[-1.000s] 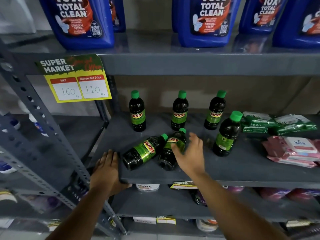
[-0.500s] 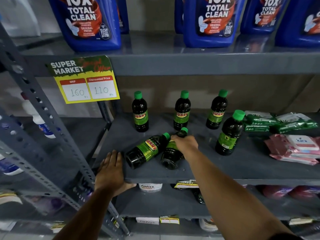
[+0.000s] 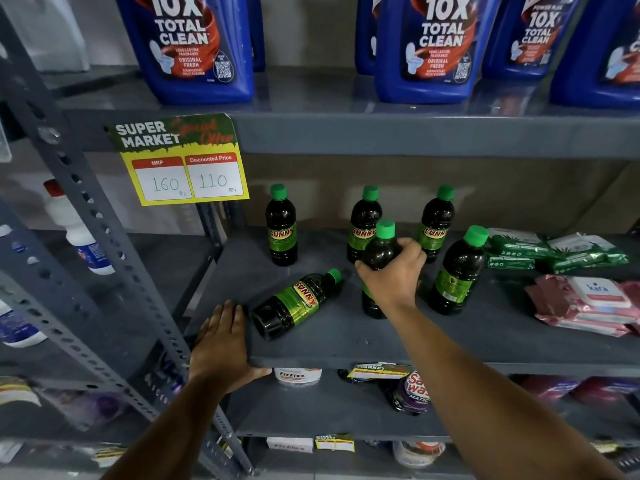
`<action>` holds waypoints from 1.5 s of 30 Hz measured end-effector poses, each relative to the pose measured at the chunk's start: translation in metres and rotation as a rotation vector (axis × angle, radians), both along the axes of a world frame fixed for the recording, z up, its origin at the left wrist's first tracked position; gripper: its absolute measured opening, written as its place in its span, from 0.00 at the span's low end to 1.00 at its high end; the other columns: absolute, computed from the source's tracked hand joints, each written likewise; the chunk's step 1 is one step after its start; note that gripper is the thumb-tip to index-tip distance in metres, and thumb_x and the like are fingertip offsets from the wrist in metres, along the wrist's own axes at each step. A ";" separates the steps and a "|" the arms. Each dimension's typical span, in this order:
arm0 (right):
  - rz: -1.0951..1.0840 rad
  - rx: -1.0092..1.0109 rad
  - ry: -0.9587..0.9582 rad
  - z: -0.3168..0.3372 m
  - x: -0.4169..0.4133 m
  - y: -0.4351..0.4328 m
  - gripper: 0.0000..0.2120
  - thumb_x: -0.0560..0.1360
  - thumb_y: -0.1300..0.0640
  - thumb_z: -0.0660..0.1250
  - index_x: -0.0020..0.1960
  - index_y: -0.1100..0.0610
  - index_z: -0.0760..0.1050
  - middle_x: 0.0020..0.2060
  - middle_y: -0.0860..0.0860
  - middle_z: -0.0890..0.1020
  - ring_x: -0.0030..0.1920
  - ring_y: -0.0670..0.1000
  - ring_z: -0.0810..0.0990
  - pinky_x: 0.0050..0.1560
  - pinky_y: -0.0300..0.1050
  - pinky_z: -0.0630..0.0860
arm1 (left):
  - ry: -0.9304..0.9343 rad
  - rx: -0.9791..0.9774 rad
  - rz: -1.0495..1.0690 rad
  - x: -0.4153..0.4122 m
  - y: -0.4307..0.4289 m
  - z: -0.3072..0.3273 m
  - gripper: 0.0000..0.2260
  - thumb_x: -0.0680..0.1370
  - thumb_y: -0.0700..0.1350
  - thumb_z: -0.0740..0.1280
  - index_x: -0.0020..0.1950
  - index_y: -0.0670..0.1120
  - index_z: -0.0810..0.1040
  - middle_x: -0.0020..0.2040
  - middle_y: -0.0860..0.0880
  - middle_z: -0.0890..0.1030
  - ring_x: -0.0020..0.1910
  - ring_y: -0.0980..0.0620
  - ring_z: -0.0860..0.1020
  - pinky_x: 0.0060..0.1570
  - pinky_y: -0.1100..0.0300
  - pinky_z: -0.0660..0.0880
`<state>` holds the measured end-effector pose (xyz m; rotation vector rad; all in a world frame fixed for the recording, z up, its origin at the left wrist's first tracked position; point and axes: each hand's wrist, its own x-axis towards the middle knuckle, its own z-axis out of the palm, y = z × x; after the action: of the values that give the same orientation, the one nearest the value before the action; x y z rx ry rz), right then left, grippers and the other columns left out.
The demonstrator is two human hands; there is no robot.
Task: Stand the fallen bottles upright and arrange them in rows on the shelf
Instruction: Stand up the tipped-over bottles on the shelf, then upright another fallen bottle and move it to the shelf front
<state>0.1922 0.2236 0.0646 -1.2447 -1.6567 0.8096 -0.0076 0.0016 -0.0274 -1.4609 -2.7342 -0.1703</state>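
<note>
Dark Sunny bottles with green caps stand on a grey shelf [image 3: 346, 344]. Three stand upright along the back: the left bottle [image 3: 281, 226], the middle bottle [image 3: 363, 223] and the right bottle [image 3: 435, 223]. A fourth upright bottle [image 3: 456, 271] is further forward at the right. My right hand [image 3: 393, 271] grips another bottle [image 3: 379, 251] around its body, holding it upright with its base on the shelf. One fallen bottle [image 3: 297, 303] lies on its side at the front left, cap pointing back and right. My left hand [image 3: 221, 344] rests flat on the shelf's front left corner, just beside the fallen bottle's base.
Green wipe packs [image 3: 554, 251] and pink packs [image 3: 588, 303] fill the shelf's right end. A yellow price tag [image 3: 183, 161] hangs from the shelf above, which carries big blue cleaner jugs [image 3: 197, 46]. A slotted metal upright [image 3: 86, 220] runs at the left. Lower shelves hold tubs and pouches.
My right hand reached to the right-hand fallen bottle, closed on it and raised it upright. The other fallen bottle and my left hand stayed in place.
</note>
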 end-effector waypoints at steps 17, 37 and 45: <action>-0.017 0.510 -0.094 -0.043 0.001 -0.050 0.35 0.66 0.36 0.69 0.63 0.56 0.65 0.60 0.57 0.66 0.60 0.58 0.66 0.58 0.53 0.60 | -0.045 -0.037 0.018 0.003 0.001 0.008 0.63 0.56 0.77 0.65 0.77 0.42 0.43 0.79 0.43 0.48 0.77 0.44 0.46 0.76 0.48 0.47; 0.087 -0.774 0.015 -0.037 -0.102 -0.050 0.56 0.48 0.31 0.77 0.66 0.63 0.70 0.59 0.55 0.78 0.58 0.59 0.78 0.58 0.50 0.76 | 0.005 -0.156 -0.025 0.000 0.002 0.009 0.49 0.72 0.59 0.69 0.76 0.40 0.39 0.79 0.40 0.43 0.77 0.42 0.42 0.76 0.48 0.44; 0.021 -0.792 0.123 -0.020 -0.103 -0.059 0.41 0.45 0.40 0.78 0.53 0.60 0.79 0.50 0.57 0.83 0.48 0.58 0.81 0.52 0.50 0.80 | 0.005 -0.135 -0.016 0.001 0.001 0.010 0.48 0.72 0.58 0.70 0.77 0.40 0.41 0.79 0.39 0.45 0.77 0.41 0.44 0.76 0.47 0.46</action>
<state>0.0896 0.1647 0.0443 -1.6499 -1.2725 1.6123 -0.0070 0.0030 -0.0171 -1.5125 -2.7794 0.0178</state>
